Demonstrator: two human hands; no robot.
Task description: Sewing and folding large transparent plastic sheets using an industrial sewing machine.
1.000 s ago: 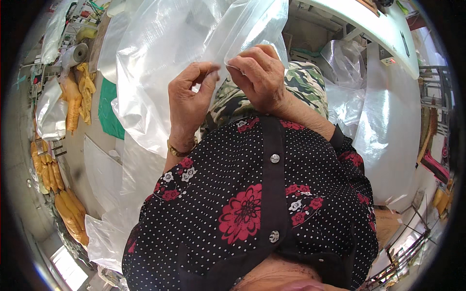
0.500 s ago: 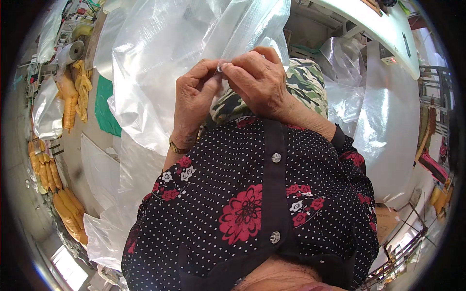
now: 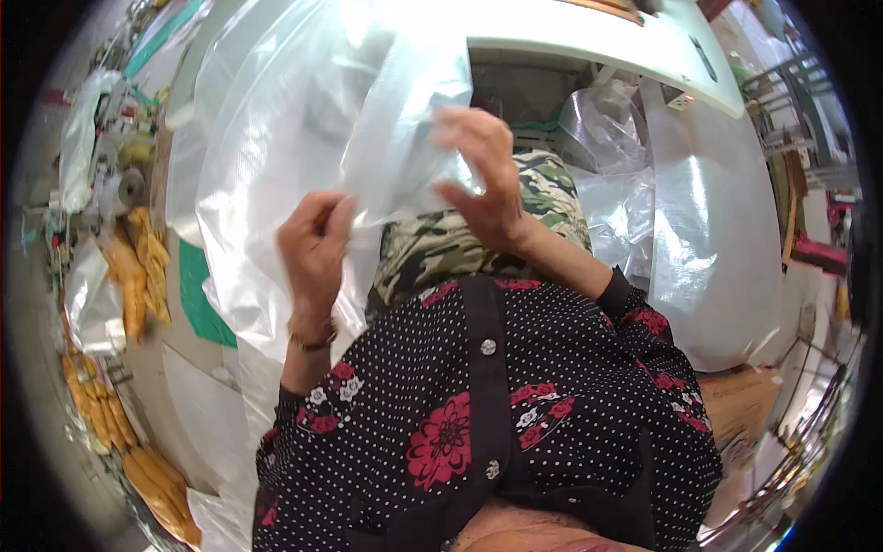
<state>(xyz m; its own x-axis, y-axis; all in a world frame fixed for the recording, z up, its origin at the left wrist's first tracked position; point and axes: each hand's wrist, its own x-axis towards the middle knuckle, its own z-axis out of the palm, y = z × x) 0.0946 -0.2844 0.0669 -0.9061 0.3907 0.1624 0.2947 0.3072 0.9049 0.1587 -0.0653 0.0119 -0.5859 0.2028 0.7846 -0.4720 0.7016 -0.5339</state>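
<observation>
A large clear plastic sheet (image 3: 276, 120) spreads over the worktop and hangs down across my lap, over the camouflage-patterned cloth (image 3: 418, 258) on my legs. My left hand (image 3: 313, 244) is in front of the sheet on the left, its fingers curled and the thumb drawn against them. Blur hides what, if anything, lies in that grip. My right hand (image 3: 483, 175) is raised beside the sheet's right edge, thumb and fingers apart, nothing visible in it. Its fingertips are smeared by motion.
A white table (image 3: 589, 46) curves across the far side. More clear plastic sheeting (image 3: 717, 239) hangs at the right, above a cardboard box (image 3: 740, 400). Yellow gloves (image 3: 152, 267) and a green sheet (image 3: 202, 299) are at the left.
My hands have come apart from where they met at the sheet. The left has moved left and down; the right has opened its fingers. The view has shifted too.
</observation>
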